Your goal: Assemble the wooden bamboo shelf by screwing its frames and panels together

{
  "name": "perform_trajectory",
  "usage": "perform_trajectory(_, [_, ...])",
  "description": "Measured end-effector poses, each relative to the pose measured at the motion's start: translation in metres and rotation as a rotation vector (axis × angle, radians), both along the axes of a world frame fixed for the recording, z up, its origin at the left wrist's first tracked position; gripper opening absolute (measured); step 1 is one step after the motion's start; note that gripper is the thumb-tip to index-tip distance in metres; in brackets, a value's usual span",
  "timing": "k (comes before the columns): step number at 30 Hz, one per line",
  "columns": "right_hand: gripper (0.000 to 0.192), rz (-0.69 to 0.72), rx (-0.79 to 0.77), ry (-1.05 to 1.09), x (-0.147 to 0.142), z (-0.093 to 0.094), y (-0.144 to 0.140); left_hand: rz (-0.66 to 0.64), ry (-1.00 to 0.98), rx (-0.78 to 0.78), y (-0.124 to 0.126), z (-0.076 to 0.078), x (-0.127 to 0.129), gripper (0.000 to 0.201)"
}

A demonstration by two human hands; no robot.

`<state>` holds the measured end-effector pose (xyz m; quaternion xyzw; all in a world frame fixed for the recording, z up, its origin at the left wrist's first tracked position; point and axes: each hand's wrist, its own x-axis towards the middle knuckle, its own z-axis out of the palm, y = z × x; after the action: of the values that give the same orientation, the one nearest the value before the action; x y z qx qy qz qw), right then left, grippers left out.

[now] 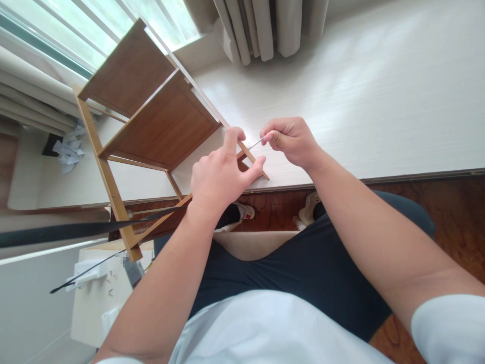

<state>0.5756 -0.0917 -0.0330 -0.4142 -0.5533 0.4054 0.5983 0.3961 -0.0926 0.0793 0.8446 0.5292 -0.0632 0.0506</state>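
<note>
A wooden shelf unit [162,121] with brown panels and lighter side rails lies tilted on the white ledge, to my left. My left hand [225,172] is wrapped about its near end, the index finger and thumb at either side of a rail; the other fingers are mostly hidden. Closed in a pinch, my right hand [291,139] holds a thin metal hex key [257,143], its far end hidden in the fist. The key's tip meets the outer face of the rail between my left thumb and index finger.
The white ledge [364,91] runs along the window, with grey curtains [261,25] above. Crumpled white wrapping [70,149] lies at the far left. Lower left, a pale table [89,303] bears small screws and white items. A dark strap [76,232] crosses the shelf's lower rail.
</note>
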Motion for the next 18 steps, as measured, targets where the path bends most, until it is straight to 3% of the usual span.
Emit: perform_trajectory(18, [0.054,0.020,-0.006,0.032,0.0001,0.0005,0.0010,-0.001,0.001,0.007,0.0001,0.0009,0.0000,0.065])
